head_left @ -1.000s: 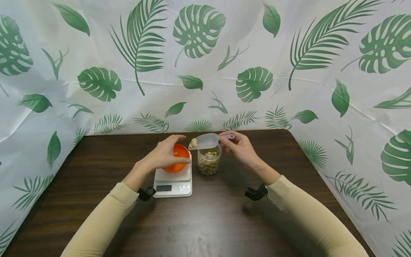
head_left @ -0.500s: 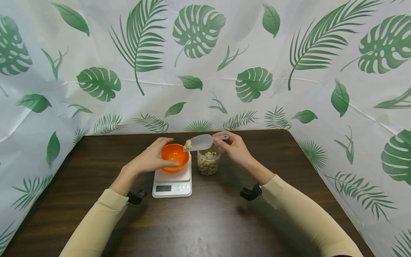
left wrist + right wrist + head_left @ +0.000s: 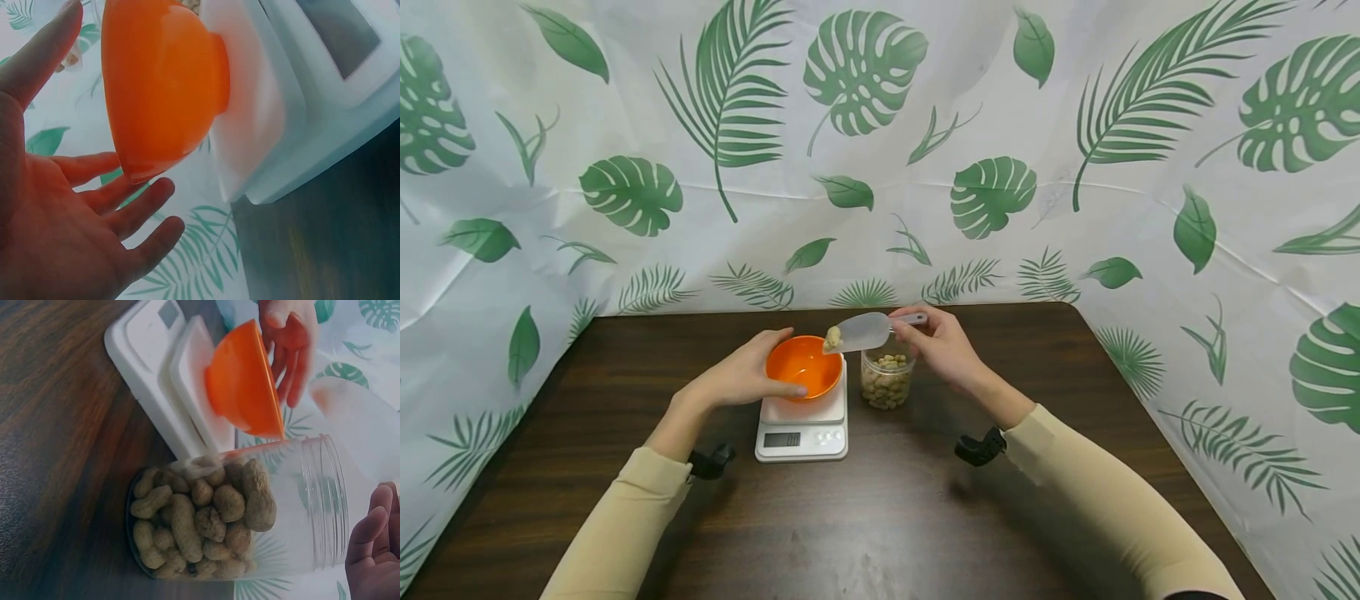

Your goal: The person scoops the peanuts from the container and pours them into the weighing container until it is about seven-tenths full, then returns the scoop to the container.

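Observation:
On the white kitchen scale (image 3: 801,442) sits an orange bowl (image 3: 805,375), with nothing visible inside it. My left hand (image 3: 730,373) is spread beside the bowl's left side, thumb in front and fingers behind. In the left wrist view its fingers (image 3: 147,206) are nearly straight, close to the bowl's rim; whether they touch it I cannot tell. My right hand (image 3: 946,348) pinches the handle of a translucent scoop (image 3: 862,332). Several peanuts (image 3: 832,337) lie at the scoop's tip, above the bowl's right rim. Below the scoop stands a clear jar (image 3: 294,506), partly filled with unshelled peanuts (image 3: 187,525).
A dark wooden table (image 3: 880,525) holds everything. Behind it hangs a white sheet (image 3: 917,275) printed with green leaves. The jar stands close to the scale's right side. A black wrist camera (image 3: 981,448) is strapped at each wrist.
My left hand has drawn back to the left, uncovering more of the bowl. The right hand has moved left with the scoop, bringing its tip from beside the bowl to over the rim.

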`<act>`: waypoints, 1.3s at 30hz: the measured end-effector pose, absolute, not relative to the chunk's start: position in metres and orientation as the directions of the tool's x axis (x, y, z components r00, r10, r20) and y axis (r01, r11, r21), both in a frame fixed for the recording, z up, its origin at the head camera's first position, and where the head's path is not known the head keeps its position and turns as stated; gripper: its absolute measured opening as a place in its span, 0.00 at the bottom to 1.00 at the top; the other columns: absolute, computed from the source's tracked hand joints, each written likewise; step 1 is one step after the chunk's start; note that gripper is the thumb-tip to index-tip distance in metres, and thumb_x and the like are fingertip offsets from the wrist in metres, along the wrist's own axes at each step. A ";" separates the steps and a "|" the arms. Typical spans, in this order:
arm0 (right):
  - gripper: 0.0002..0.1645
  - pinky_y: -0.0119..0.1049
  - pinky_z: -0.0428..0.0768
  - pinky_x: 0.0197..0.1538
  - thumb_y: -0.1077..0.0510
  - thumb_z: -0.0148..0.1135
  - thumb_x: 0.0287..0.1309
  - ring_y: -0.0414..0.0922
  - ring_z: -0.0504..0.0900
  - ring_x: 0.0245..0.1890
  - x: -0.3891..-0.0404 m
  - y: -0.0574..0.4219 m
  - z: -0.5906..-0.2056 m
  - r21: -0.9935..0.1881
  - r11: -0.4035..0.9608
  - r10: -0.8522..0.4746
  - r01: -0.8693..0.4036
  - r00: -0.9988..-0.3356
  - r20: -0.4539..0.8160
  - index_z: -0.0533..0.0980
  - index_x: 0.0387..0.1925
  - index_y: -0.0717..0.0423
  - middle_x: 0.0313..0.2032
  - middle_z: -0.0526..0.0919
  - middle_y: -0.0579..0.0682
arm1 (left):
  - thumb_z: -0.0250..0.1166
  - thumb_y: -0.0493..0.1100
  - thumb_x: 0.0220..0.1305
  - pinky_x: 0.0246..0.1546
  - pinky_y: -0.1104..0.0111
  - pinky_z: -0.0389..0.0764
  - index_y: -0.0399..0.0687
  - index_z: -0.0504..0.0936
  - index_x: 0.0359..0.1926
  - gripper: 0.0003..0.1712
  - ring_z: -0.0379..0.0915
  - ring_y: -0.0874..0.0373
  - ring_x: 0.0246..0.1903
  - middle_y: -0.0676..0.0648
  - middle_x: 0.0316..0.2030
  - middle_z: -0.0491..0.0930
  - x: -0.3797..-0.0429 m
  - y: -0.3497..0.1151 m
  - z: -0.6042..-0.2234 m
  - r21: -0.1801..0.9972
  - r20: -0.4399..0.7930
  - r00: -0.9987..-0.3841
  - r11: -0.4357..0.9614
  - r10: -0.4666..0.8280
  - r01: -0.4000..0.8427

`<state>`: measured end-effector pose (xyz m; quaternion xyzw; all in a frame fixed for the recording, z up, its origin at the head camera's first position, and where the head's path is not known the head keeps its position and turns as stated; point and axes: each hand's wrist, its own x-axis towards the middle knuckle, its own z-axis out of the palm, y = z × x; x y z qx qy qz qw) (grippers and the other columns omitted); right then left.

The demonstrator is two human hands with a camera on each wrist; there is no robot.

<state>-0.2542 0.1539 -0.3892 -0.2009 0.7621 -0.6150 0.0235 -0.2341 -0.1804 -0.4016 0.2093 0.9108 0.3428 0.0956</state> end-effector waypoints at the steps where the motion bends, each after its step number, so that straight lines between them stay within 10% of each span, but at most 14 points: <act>1: 0.16 0.36 0.74 0.30 0.57 0.59 0.75 0.60 0.73 0.30 -0.254 0.153 -0.389 -0.945 0.165 -0.339 -0.281 -0.916 0.214 0.80 0.56 0.63 0.38 0.82 0.59 | 0.77 0.60 0.55 0.65 0.46 0.68 0.34 0.57 0.77 0.60 0.66 0.41 0.62 0.35 0.70 0.64 -0.234 -0.181 -0.402 0.666 -0.033 -0.894 0.677 0.447 0.314; 21: 0.14 0.55 0.80 0.37 0.56 0.62 0.73 0.54 0.81 0.36 -0.259 0.142 -0.381 -0.886 0.278 -0.393 -0.372 -0.885 0.248 0.82 0.53 0.60 0.45 0.84 0.60 | 0.79 0.60 0.54 0.64 0.46 0.70 0.30 0.58 0.76 0.62 0.68 0.41 0.60 0.34 0.68 0.67 -0.235 -0.179 -0.407 0.664 -0.051 -0.892 0.683 0.449 0.305; 39: 0.15 0.42 0.83 0.38 0.53 0.64 0.72 0.51 0.85 0.39 -0.257 0.139 -0.375 -0.808 0.373 -0.430 -0.456 -0.857 0.286 0.82 0.52 0.58 0.48 0.84 0.52 | 0.78 0.59 0.55 0.64 0.45 0.70 0.30 0.57 0.76 0.62 0.68 0.40 0.60 0.33 0.68 0.67 -0.236 -0.179 -0.408 0.670 -0.057 -0.893 0.680 0.447 0.298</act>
